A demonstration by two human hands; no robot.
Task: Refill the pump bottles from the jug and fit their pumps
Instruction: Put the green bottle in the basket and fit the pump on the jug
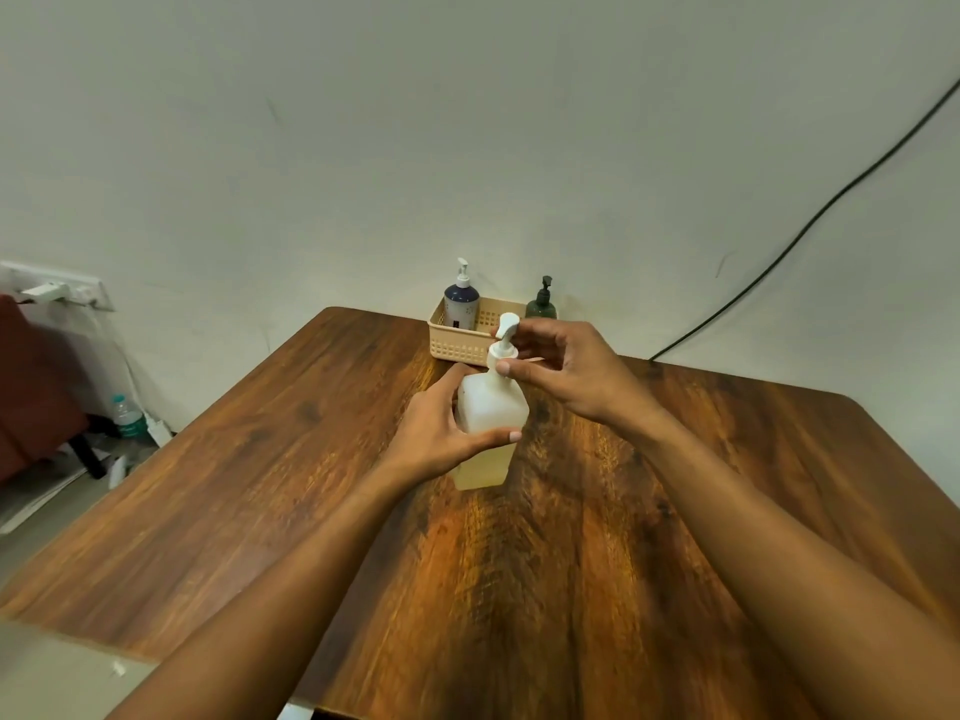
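Your left hand wraps the square translucent bottle standing mid-table, while your right hand pinches the collar of its white pump. Behind, a beige basket holds a navy pump bottle; a green pump bottle stands beside it.

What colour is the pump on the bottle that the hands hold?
White, seen best in the head view: the pump tops a frosted bottle.

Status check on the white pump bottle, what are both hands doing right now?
Left hand gripping white bottle. Right hand pinching pump collar at neck. Bottle upright on table. Nothing in the way.
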